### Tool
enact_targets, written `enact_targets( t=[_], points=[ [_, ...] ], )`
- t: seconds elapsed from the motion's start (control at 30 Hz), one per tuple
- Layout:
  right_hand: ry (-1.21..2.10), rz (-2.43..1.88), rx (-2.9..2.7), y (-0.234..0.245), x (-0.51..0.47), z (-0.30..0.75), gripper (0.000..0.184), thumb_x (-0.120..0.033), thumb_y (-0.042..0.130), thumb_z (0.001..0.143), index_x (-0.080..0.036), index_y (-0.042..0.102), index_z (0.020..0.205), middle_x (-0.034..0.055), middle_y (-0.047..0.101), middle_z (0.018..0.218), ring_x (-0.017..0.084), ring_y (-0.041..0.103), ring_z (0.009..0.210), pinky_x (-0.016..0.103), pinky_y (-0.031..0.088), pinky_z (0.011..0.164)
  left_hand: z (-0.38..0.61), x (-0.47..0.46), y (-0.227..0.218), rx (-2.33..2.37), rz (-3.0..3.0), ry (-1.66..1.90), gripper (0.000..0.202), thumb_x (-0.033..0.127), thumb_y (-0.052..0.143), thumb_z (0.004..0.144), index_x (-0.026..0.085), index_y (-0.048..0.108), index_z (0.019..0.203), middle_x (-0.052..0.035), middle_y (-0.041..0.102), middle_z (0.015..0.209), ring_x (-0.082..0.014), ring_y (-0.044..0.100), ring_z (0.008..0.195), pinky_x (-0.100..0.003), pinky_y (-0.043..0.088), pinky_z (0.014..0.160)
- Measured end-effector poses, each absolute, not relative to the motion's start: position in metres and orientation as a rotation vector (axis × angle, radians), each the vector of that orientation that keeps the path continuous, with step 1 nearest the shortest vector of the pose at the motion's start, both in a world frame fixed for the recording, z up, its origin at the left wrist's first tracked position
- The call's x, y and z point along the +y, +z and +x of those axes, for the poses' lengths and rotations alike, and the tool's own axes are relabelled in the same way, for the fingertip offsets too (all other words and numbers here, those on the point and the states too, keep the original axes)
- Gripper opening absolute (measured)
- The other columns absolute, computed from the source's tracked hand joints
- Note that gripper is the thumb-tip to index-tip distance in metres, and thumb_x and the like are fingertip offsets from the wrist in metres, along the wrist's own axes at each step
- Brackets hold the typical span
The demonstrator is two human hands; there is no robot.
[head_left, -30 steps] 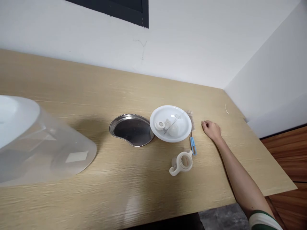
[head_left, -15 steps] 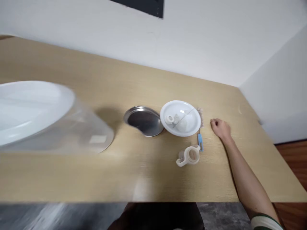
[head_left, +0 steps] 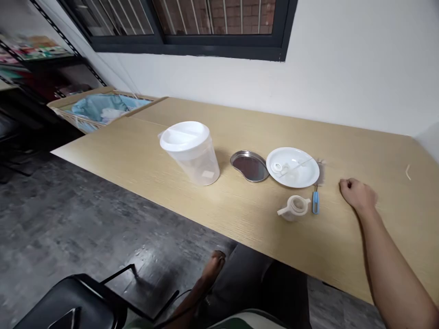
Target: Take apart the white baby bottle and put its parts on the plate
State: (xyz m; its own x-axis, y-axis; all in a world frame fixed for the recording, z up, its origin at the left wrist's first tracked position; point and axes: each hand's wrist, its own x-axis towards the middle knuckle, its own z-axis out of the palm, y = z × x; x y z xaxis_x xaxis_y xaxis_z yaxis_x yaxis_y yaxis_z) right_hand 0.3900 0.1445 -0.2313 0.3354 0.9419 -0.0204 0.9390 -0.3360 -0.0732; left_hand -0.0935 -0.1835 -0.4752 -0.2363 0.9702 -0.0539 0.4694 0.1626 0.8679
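My right hand [head_left: 356, 194] rests loosely curled on the wooden tabletop, holding nothing. Nearest to it lie a blue-handled bottle brush [head_left: 315, 203] and a cream plastic ring-handled piece [head_left: 294, 208]. Behind them sits a white round dish [head_left: 298, 176] with small white parts [head_left: 276, 167] in it. A steel kidney dish [head_left: 249, 166] is next to that dish, and a clear plastic jug with a white lid [head_left: 188, 153] stands further left. My left hand [head_left: 214, 265] hangs below the table's front edge, dim and touching nothing I can make out.
A wicker basket lined with blue plastic [head_left: 99, 109] stands beyond the table's far left end. A black chair [head_left: 75, 301] sits at the bottom left over a grey floor. A small pale curl [head_left: 408, 172] lies on the table at the right.
The view has swung left and up, showing the whole jug, window and basket. My right hand stays on the table. My left hand has come into view below the table edge.
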Motion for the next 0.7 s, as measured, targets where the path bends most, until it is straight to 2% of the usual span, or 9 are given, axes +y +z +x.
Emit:
enact_targets(
  t=[0.1,0.2,0.27,0.33,0.4,0.47,0.57,0.6,0.7],
  points=[
    [0.093,-2.499,-1.764,-0.232,0.143,0.389,0.052,-0.051,0.035,0.097,-0.020,0.074,0.112,0.0195,0.071,0.109,0.037,0.066,0.103,0.043,0.049,0.080,-0.123,-0.206,-0.468,2.180,1.255,1.158,0.042,0.060,0.056,0.096,0.023,0.057,0.076,-0.0019,0.054,0.070,-0.0192,0.056,0.063,-0.032,0.047,0.060],
    [0.086,-2.482,-1.751,-0.233,0.144,0.389,0.051,-0.050,0.036,0.096,-0.019,0.074,0.109,0.0206,0.071,0.108,0.037,0.065,0.103,0.043,0.048,0.080,-0.164,-0.232,-0.416,2.514,1.135,1.334,0.045,0.059,0.037,0.092,0.028,0.043,0.060,-0.0040,0.043,0.053,-0.0284,0.047,0.051,-0.041,0.036,0.053],
    [0.090,-2.473,-1.746,-0.234,0.143,0.388,0.051,-0.050,0.036,0.096,-0.018,0.074,0.110,0.0208,0.071,0.108,0.037,0.066,0.102,0.042,0.048,0.079,-0.186,-0.232,-0.359,2.659,1.085,1.463,0.039,0.055,0.032,0.089,0.030,0.042,0.061,-0.0081,0.045,0.059,-0.0366,0.054,0.061,-0.043,0.034,0.052],
    [0.094,-2.452,-1.741,-0.234,0.142,0.387,0.052,-0.049,0.036,0.096,-0.018,0.074,0.112,0.0207,0.071,0.108,0.035,0.066,0.100,0.041,0.048,0.077,-0.202,-0.210,-0.289,2.749,1.085,1.631,0.035,0.057,0.030,0.086,0.033,0.046,0.066,-0.0152,0.055,0.079,-0.0452,0.060,0.088,-0.042,0.030,0.049],
    [0.095,-2.425,-1.739,-0.235,0.141,0.386,0.052,-0.048,0.035,0.097,-0.017,0.074,0.112,0.0204,0.071,0.107,0.034,0.067,0.098,0.039,0.047,0.076,-0.213,-0.168,-0.216,2.706,1.081,2.096,0.030,0.055,0.033,0.086,0.033,0.050,0.075,-0.0176,0.057,0.091,-0.0444,0.059,0.103,-0.040,0.031,0.050],
    [0.101,-2.403,-1.741,-0.235,0.139,0.385,0.051,-0.048,0.036,0.096,-0.017,0.074,0.108,0.0199,0.071,0.106,0.033,0.066,0.097,0.038,0.046,0.074,-0.224,-0.111,-0.154,2.265,1.264,2.335,0.027,0.056,0.042,0.088,0.030,0.050,0.084,-0.0138,0.058,0.098,-0.0377,0.061,0.107,-0.039,0.039,0.056],
    [0.106,-2.373,-1.739,-0.237,0.138,0.386,0.048,-0.046,0.036,0.096,-0.017,0.074,0.105,0.0187,0.072,0.105,0.032,0.066,0.096,0.037,0.044,0.072,-0.238,-0.021,-0.104,1.721,1.225,2.077,0.048,0.065,0.067,0.072,0.025,0.052,0.092,-0.0042,0.062,0.099,-0.0275,0.061,0.108,-0.039,0.048,0.073],
    [0.104,-2.364,-1.736,-0.237,0.138,0.386,0.048,-0.046,0.036,0.096,-0.018,0.073,0.104,0.0183,0.072,0.105,0.032,0.066,0.096,0.036,0.043,0.072,-0.241,0.004,-0.099,1.696,1.137,1.997,0.057,0.071,0.068,0.065,0.023,0.053,0.092,-0.0047,0.063,0.098,-0.0266,0.061,0.106,-0.038,0.046,0.076],
    [0.100,-2.345,-1.723,-0.238,0.138,0.386,0.046,-0.044,0.035,0.097,-0.019,0.073,0.104,0.0170,0.072,0.105,0.031,0.066,0.095,0.035,0.042,0.072,-0.242,0.055,-0.107,1.727,1.048,1.723,0.066,0.081,0.061,0.064,0.019,0.055,0.086,-0.0049,0.061,0.092,-0.0271,0.058,0.111,-0.040,0.040,0.081]
  ],
)
